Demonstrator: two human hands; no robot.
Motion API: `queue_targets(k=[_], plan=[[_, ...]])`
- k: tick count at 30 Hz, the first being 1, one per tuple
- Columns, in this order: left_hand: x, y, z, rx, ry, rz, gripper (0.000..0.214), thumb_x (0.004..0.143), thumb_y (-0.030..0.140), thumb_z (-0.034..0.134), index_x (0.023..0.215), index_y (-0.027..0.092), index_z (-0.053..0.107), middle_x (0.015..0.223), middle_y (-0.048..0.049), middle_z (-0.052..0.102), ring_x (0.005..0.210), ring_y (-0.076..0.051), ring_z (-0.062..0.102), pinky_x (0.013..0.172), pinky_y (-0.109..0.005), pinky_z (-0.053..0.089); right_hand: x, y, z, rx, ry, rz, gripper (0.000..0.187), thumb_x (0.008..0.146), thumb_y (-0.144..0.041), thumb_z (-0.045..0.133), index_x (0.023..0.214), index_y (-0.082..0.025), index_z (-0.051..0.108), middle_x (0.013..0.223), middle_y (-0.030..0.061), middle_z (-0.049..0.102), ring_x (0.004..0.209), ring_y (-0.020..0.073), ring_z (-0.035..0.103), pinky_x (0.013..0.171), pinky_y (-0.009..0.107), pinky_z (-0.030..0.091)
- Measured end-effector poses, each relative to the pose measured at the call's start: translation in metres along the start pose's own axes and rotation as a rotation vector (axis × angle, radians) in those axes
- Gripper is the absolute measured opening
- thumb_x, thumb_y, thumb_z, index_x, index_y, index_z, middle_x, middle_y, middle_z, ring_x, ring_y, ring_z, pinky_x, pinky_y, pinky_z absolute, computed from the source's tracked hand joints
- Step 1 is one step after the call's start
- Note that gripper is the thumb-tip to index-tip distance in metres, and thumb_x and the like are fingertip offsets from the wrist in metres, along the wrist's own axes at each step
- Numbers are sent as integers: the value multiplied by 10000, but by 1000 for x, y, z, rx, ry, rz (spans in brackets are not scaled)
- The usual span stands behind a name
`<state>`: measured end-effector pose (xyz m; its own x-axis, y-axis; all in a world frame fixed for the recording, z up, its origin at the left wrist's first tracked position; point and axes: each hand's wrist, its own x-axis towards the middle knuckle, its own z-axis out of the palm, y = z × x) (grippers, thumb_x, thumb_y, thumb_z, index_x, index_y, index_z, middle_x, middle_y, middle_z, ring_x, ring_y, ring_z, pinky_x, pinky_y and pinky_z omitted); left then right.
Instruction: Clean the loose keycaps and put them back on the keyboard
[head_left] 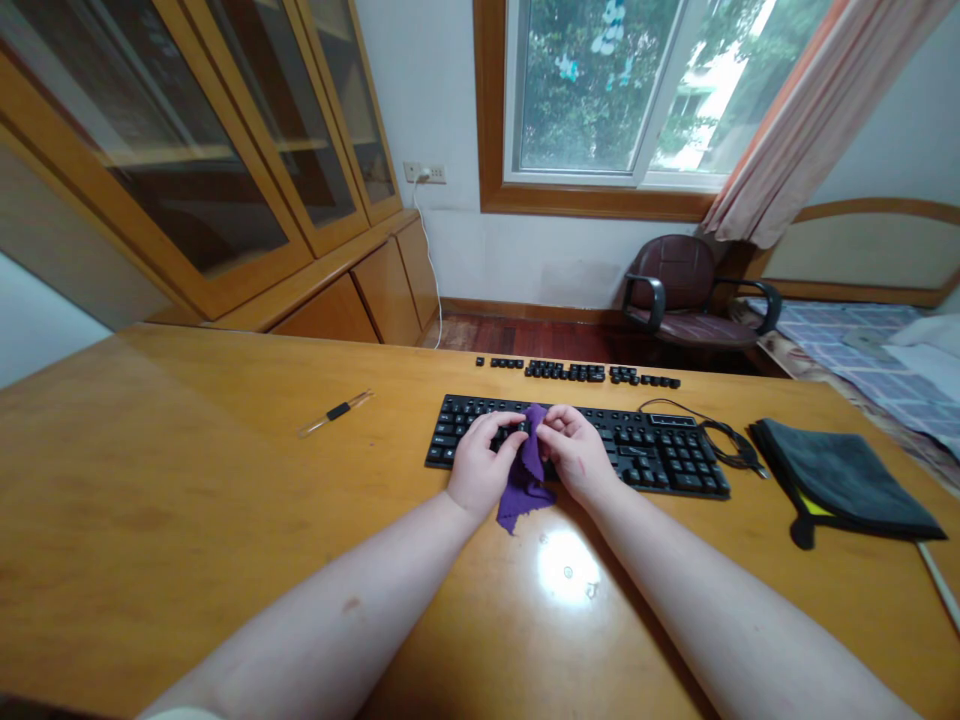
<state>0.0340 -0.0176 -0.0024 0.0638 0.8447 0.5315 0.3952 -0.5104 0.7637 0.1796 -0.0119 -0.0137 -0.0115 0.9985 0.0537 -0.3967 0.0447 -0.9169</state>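
Observation:
A purple cloth [531,475] hangs over the middle of the black keyboard [679,465], its lower corner resting on the desk. My right hand [576,450] is closed, pinching the upper part of this cloth. On the cloth's other side, my left hand [486,455] is closed too, thumb and index fingertips against the fabric. Something small and dark shows between those fingertips, but I cannot make out whether it is a loose keycap or the keyboard behind. Loose black keycaps [564,371] lie in a row along the desk's far edge, behind the keyboard.
On the wooden desk [187,520], a slim clear tool with a black grip [337,411] lies left of the keyboard. A coiled black cable [729,445] and a folded dark grey cloth [844,475] lie to the right. Beyond the desk stands a chair [679,285].

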Motion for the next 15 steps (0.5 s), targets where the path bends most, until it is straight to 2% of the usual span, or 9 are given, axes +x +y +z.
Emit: queue_targets(k=[6,10,15], plan=[[1,2,0,-33,-16,19,183,821,239,564,968,221,672,983,-41,678,949,-167,612,898,-329,482,-1,-2,0,-137,10,0,213,635,-299,738,777,-184,629,537,-57,543,441,73,453,440,212,356],[0,0,2,-115,-15,-64,201,820,243,566,998,202,650,995,-48,676,937,-168,621,889,-326,484,-1,-2,-2,-111,-5,39,226,647,-324,723,821,-186,683,579,-31,592,465,80,473,464,223,387],[-2,-5,5,-174,10,-133,145,794,271,599,898,174,629,896,-51,670,874,-176,628,845,-322,494,0,-1,-1,-72,12,43,300,565,-255,781,845,-188,697,687,-5,645,499,84,495,473,219,401]])
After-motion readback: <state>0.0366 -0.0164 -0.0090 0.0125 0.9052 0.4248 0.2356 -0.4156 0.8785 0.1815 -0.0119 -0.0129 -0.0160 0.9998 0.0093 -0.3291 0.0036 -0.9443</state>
